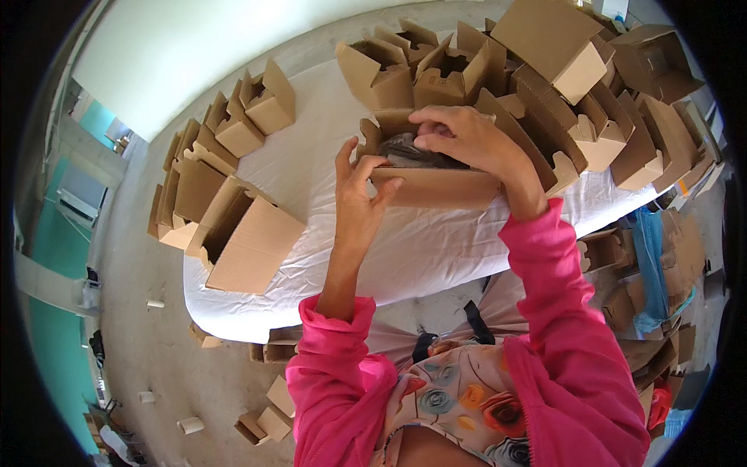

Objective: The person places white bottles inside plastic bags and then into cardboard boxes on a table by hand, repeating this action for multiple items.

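At eight o'clock on the open box point(443, 187), your left grip point(361, 182) pinches the near wall point(455, 192); right grip point(470, 137) curls over the dark packet point(411, 153) inside, hold unclear. Best brace that wall, press gently; box sits at your twelve o'clock on the table point(311, 117).

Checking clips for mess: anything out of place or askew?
Yes: at upper right, one box lies tilted atop others, unlike the upright boxes at left. Pale cylinders lie scattered on the floor.
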Action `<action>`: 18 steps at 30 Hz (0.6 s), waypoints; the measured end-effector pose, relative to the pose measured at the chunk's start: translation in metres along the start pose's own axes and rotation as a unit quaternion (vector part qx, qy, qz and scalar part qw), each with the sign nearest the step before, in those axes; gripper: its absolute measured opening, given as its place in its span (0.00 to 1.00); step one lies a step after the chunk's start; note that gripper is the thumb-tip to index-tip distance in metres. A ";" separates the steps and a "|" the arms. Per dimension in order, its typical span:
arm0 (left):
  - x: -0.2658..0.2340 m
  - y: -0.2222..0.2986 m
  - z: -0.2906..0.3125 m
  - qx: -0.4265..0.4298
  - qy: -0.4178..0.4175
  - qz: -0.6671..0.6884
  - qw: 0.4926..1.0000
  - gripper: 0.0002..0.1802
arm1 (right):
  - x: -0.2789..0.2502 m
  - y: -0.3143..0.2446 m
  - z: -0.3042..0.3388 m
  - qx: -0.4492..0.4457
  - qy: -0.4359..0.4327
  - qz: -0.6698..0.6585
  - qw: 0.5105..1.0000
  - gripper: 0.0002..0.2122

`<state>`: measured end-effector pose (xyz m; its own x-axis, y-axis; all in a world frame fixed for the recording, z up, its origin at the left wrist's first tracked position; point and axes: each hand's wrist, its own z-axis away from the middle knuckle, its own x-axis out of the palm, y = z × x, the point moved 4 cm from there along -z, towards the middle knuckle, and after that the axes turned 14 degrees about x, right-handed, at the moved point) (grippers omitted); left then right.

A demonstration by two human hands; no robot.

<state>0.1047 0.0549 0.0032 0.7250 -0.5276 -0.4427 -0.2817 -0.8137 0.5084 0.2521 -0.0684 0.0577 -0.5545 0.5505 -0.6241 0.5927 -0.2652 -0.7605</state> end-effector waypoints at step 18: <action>-0.041 0.013 0.064 -0.094 0.146 0.019 0.985 0.15 | 0.040 0.031 0.075 -0.068 0.161 -0.129 0.976 0.25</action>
<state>0.0305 0.0501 -0.0192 0.8734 -0.4425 -0.2035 -0.2107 -0.7200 0.6612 0.2046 -0.1140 -0.0040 -0.4970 0.8108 -0.3092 0.5406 0.0106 -0.8412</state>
